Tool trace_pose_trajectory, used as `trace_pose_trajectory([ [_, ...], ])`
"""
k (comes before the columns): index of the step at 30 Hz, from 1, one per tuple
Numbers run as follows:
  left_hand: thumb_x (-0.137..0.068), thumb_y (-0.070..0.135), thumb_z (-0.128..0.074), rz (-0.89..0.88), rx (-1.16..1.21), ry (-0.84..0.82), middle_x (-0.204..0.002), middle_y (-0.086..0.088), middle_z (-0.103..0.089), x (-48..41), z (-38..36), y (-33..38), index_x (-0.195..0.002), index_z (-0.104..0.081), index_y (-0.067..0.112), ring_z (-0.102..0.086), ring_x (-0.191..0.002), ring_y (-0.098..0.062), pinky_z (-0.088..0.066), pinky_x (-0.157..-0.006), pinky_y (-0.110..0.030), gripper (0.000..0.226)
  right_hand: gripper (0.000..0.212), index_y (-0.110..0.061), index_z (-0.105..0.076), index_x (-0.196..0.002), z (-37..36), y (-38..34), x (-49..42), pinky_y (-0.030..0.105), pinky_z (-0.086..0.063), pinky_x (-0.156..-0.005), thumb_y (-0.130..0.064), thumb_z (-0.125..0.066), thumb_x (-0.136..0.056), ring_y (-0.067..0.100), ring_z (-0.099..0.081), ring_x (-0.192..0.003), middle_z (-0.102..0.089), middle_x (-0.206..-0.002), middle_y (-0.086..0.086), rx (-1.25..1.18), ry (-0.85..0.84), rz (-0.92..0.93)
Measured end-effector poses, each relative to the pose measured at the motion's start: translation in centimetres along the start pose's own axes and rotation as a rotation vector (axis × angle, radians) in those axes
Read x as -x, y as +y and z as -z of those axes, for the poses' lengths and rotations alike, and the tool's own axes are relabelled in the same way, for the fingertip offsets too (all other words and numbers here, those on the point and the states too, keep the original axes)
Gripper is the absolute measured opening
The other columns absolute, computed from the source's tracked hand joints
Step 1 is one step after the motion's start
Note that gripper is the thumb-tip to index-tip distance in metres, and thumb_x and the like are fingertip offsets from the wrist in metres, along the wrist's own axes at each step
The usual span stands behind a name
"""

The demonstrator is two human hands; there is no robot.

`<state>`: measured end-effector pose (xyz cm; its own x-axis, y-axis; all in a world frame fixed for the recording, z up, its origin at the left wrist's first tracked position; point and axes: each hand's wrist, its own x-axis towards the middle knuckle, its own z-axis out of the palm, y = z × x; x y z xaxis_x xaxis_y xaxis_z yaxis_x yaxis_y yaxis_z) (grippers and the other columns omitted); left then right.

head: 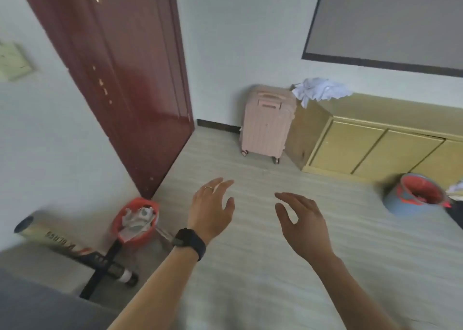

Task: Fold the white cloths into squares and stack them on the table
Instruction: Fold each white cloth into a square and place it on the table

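Your forearms [155, 287] enter from 6 o'clock and lie nearest, with both bare hands held palm-down above the pale floor [250, 267]. Your left hand [213, 209], marked by a black wristband [190, 242] and a ring [208, 188], has its fingers spread and nearly straight, grasping nothing. Your right hand [300, 219] is relaxed, its fingers gently bent and empty. The two hands are apart.

Containers:
- At 9 o'clock, a red basket [136, 220] holds crumpled white and grey scraps.
- At 3 o'clock, a blue bucket [413, 194] is lined in red; you cannot tell its contents.
- At 12 o'clock, a pink suitcase [266, 124] stands upright and closed, just beside the yellow cabinet [375, 149].

The white cloths [322, 90] sit at 1 o'clock, well apart from your hands. They form a rumpled, unfolded heap on the left end of the cabinet top, with one corner hanging over its edge.

Open floor runs from your hands to the suitcase. A dark red door [120, 78] bounds it at 10 o'clock. A cardboard tube [50, 234] and a black stand [100, 274] lie at 8 o'clock.
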<state>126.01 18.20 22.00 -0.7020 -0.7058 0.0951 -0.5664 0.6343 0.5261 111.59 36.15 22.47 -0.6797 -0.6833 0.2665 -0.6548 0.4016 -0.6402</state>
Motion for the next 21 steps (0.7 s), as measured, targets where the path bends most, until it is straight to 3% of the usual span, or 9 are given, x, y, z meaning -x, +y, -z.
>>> trace_pose_trajectory([
  [5, -0.097, 0.032, -0.053, -0.147, 0.076, -0.047, -0.148, 0.0, -0.046, -11.8, -5.2, 11.4, -0.142, -0.049, 0.027, -0.041, -0.135, -0.019, -0.035, -0.112, -0.036, 0.045, 0.028, -0.032, -0.069, -0.122, 8.5, 9.2, -8.3, 0.022, -0.043, -0.087, -0.035, -0.062, -0.095, 0.015, -0.054, -0.118, -0.066, -0.12, -0.015, 0.073, 0.187, -0.069],
  [10, -0.093, 0.025, -0.059, -0.26, 0.155, -0.047, -0.132, 0.001, -0.058, -21.1, -9.6, 19.8, -0.133, -0.057, 0.021, -0.053, -0.118, -0.02, -0.045, -0.098, -0.034, 0.041, 0.028, -0.031, -0.068, -0.122, 13.6, 16.7, -16.1, 0.038, -0.053, -0.09, -0.037, -0.059, -0.096, 0.021, -0.055, -0.118, -0.067, -0.12, -0.013, 0.141, 0.273, -0.126],
  [14, -0.093, 0.025, -0.06, -0.28, 0.202, -0.087, -0.13, 0.004, -0.058, -28.2, -12.9, 24.2, -0.132, -0.057, 0.025, -0.056, -0.114, -0.016, -0.045, -0.094, -0.029, 0.039, 0.029, -0.033, -0.067, -0.122, 15.3, 21.5, -22.3, 0.04, -0.052, -0.091, -0.036, -0.061, -0.095, 0.023, -0.055, -0.117, -0.068, -0.12, -0.012, 0.173, 0.291, -0.163],
  [18, -0.093, 0.024, -0.059, -0.317, 0.217, -0.125, -0.13, 0.001, -0.061, -36.9, -16.4, 27.6, -0.128, -0.06, 0.024, -0.057, -0.118, -0.018, -0.048, -0.097, -0.033, 0.035, 0.03, -0.034, -0.066, -0.124, 16.1, 26.6, -30.1, 0.042, -0.05, -0.094, -0.036, -0.061, -0.095, 0.023, -0.053, -0.118, -0.067, -0.12, -0.011, 0.184, 0.274, -0.186],
  [21, -0.094, 0.018, -0.057, -0.323, 0.194, -0.162, -0.118, -0.008, -0.066, -43.7, -18.7, 30.4, -0.117, -0.065, 0.013, -0.062, -0.106, -0.026, -0.053, -0.089, -0.038, 0.025, 0.031, -0.034, -0.065, -0.126, 16.3, 30.7, -36.1, 0.043, -0.049, -0.095, -0.038, -0.059, -0.096, 0.022, -0.052, -0.12, -0.066, -0.122, -0.011, 0.186, 0.253, -0.229],
])
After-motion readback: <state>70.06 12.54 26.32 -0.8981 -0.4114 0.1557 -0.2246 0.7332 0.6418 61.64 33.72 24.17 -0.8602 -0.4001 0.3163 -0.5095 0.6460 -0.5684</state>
